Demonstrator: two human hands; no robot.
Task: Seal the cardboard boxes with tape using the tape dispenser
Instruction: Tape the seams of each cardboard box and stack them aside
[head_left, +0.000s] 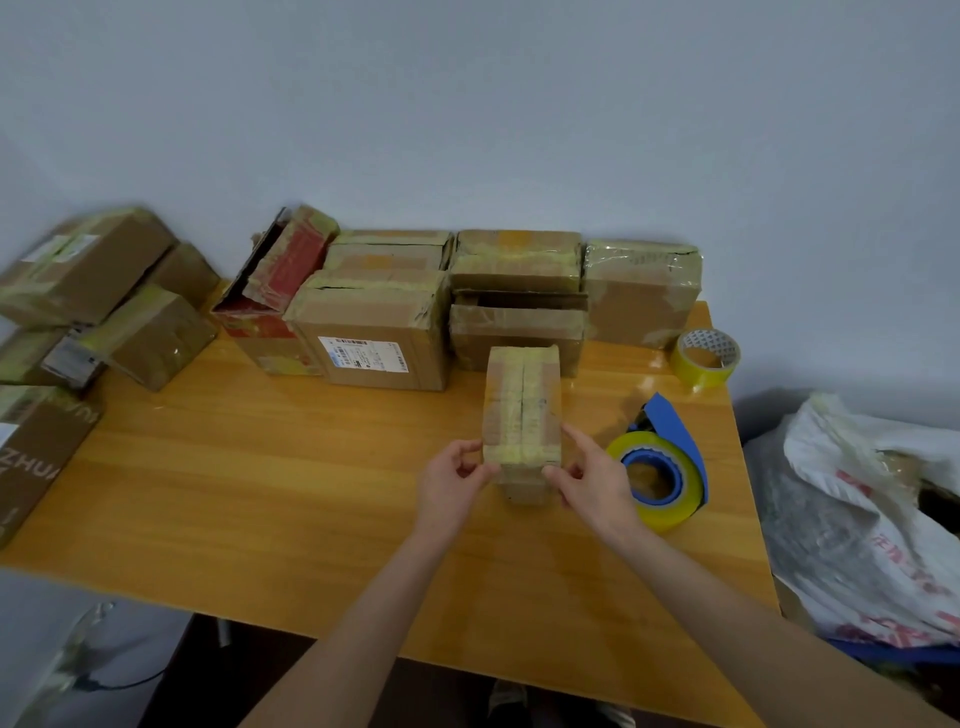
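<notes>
A small narrow cardboard box (521, 410), wrapped in yellowish tape, stands on the wooden table (270, 467) in front of me. My left hand (454, 486) pinches its near left corner with thumb and fingers. On the other side my right hand (589, 480) holds the near right corner, index finger stretched along the box's side. The blue tape dispenser (662, 457), loaded with a yellow tape roll, lies on the table just right of my right hand, untouched.
Several taped cardboard boxes (384, 332) line the back of the table against the wall, more are piled at the left (88, 270). A spare yellow tape roll (706, 358) sits back right. A white plastic bag (872, 519) lies off the table's right edge.
</notes>
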